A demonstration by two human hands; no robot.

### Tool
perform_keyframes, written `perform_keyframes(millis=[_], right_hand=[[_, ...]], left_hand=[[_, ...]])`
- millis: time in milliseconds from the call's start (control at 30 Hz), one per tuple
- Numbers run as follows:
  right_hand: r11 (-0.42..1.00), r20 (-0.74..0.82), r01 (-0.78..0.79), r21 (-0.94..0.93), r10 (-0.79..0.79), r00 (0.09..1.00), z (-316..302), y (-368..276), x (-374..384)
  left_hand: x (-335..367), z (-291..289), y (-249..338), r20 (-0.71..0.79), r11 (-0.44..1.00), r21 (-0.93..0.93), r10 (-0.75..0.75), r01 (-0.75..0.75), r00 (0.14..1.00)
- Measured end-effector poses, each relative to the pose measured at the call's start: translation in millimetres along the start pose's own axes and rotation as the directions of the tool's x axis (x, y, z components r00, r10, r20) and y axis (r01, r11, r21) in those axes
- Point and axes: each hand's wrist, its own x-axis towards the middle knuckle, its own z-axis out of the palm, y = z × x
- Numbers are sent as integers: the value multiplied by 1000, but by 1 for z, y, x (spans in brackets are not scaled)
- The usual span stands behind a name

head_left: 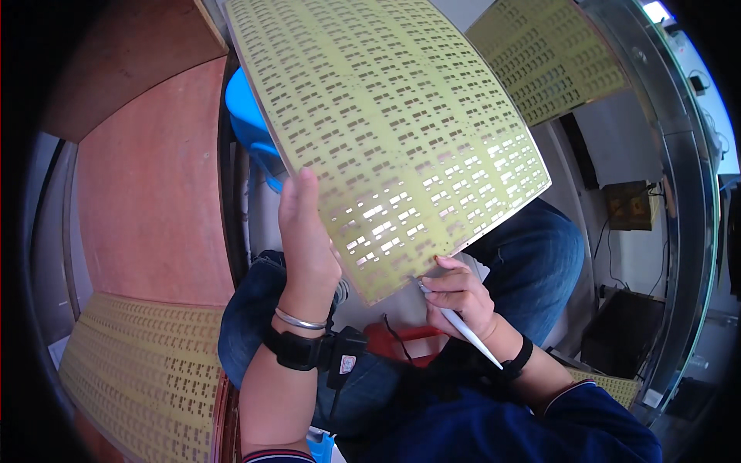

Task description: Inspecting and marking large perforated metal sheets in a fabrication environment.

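A large yellow panel [394, 131], punched all over with rows of small rectangular slots, is held up in front of the person and fills the upper middle of the view; light shines through the slots near its lower edge. It tilts so that its lower corner hangs above the person's lap, over the blue trousers [532, 247]. To the left a reddish-brown counter [147, 185] runs down the picture, and a stack of like yellow panels [139, 370] lies at its near end by the person's left knee. Another yellow panel [548, 54] stands at the upper right, behind the held one, next to a metal frame [683, 193]. A blue plastic thing [251, 127] shows just behind the left edge of the held panel; what it is cannot be told. The left hand [305, 231] grasps the panel at its lower left edge, thumb up along the front face, with a metal bangle [299, 319] and a black wrist strap [297, 349] below it. The right hand [459, 297] is closed around a white pen [463, 328] and touches the panel's bottom edge, the pen's tip at that edge and its shaft slanting down toward the wrist.
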Motion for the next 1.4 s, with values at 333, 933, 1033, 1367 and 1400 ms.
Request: perform_keyframes(millis=[333,933,1033,1367,1400], right_hand=[[1000,-6,23,-15,-23,1000,2,2,-2],[992,126,117,-39,-111,986,0,7,-8],[989,128,125,-78,-115,985,1,8,-7],[998,-42,61,-29,-62,997,5,7,0],[998,-41,61,-28,-62,997,4,7,-1]], left_hand=[[-1,3,2,17,1000,0,4,-4,1000],[-2,6,2,8,999,44,12,-12,1000],[-2,5,2,9,1000,22,12,-12,1000],[0,2,1,23,999,-35,-6,7,1000],[0,2,2,24,1000,-28,-6,7,1000]])
